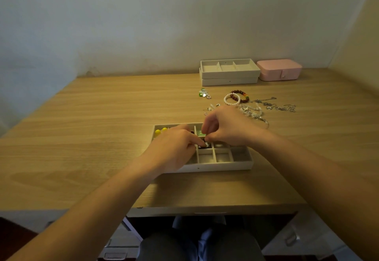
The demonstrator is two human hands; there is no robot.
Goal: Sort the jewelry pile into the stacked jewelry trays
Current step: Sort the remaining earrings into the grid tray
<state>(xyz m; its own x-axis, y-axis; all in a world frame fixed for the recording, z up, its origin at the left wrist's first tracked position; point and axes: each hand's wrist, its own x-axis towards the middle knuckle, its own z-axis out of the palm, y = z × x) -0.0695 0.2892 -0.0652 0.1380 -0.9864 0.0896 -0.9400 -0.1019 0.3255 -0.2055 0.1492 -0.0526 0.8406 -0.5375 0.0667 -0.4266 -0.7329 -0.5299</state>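
Over a middle compartment of the tray (215, 166), the right grip (227, 127) pinches a small piece (206, 144); the left grip (174, 147) touches it, whether holding, cannot tell

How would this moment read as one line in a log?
step: sorting into tray | right hand: pinches small piece over tray middle | left hand: fingers at same piece, grip unclear | pile: bracelets, chains on desk

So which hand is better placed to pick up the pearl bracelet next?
Probably the right hand: the pearl bracelet lies just beyond it; the left hand sits farther off over the tray.
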